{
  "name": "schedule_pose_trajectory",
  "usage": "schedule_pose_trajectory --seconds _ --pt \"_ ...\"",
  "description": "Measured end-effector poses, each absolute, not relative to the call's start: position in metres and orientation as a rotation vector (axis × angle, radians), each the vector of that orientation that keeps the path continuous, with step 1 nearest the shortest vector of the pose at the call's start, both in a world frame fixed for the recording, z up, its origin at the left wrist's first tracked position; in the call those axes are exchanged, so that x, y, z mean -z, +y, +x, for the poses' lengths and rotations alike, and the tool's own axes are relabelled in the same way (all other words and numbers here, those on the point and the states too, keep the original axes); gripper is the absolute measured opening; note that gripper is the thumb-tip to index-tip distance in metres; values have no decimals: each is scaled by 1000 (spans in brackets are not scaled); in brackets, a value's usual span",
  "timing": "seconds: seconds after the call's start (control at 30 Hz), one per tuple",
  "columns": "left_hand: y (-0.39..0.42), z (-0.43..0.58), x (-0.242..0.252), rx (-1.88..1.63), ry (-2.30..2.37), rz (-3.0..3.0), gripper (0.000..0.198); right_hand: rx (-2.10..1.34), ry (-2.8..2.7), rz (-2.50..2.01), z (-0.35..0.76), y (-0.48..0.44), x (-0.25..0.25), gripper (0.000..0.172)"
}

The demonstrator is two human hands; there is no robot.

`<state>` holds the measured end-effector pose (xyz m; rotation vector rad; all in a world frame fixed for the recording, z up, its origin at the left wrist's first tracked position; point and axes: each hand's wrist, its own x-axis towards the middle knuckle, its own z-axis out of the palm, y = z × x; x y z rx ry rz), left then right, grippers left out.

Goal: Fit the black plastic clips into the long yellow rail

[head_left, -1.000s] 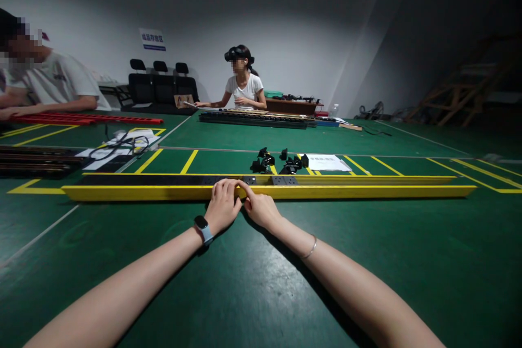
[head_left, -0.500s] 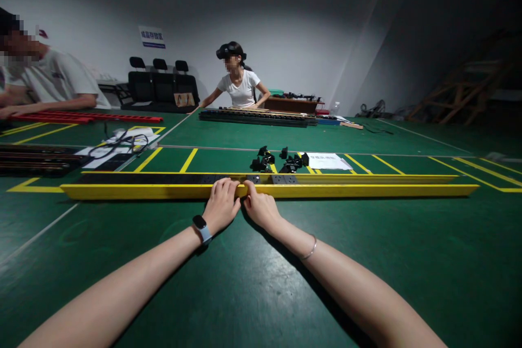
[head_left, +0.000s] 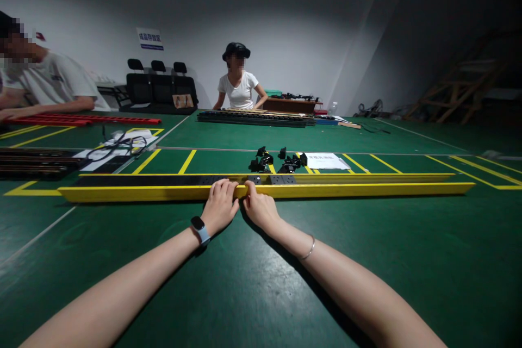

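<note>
A long yellow channel (head_left: 346,190) lies crosswise on the green table in front of me. Black socket modules (head_left: 283,179) sit inside it, and a dark strip (head_left: 122,180) fills its left part. My left hand (head_left: 221,206) is closed over the channel's near wall, fingertips reaching inside beside a socket. Close to its right, my right hand (head_left: 261,207) is curled over the same wall, its index finger bent into the channel near another socket module (head_left: 255,179). The wall and fingers hide what the fingertips touch inside.
Behind the channel lie several small black parts (head_left: 291,164) and a white paper sign (head_left: 326,161). Dark rails (head_left: 36,160) and a black cable (head_left: 118,144) are at left. A co-worker (head_left: 240,87) sits opposite behind stacked rails (head_left: 253,118); another person (head_left: 61,76) leans over red rails (head_left: 101,118).
Both my hands keep their hold on the channel with hardly any movement. The co-worker opposite has drawn an outstretched arm back in and turned their head. The view has shifted slightly.
</note>
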<state>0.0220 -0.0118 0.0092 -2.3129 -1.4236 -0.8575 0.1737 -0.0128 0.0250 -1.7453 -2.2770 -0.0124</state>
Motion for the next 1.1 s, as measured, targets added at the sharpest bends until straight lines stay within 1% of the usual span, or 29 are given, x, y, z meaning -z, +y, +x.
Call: schedule_pose_trajectory --seconds 0.6,0.97,1.1 --pt "-11 21 -9 845 -1412 -2317 37 38 -2188 -1790 181 -8 -21 38" --pt "-11 20 -9 839 -1412 -2323 38 71 -2127 -1851 185 -7 -20 37" --pt "-11 20 -8 866 -1406 -2326 37 69 -2123 -1780 188 -9 -17 39"
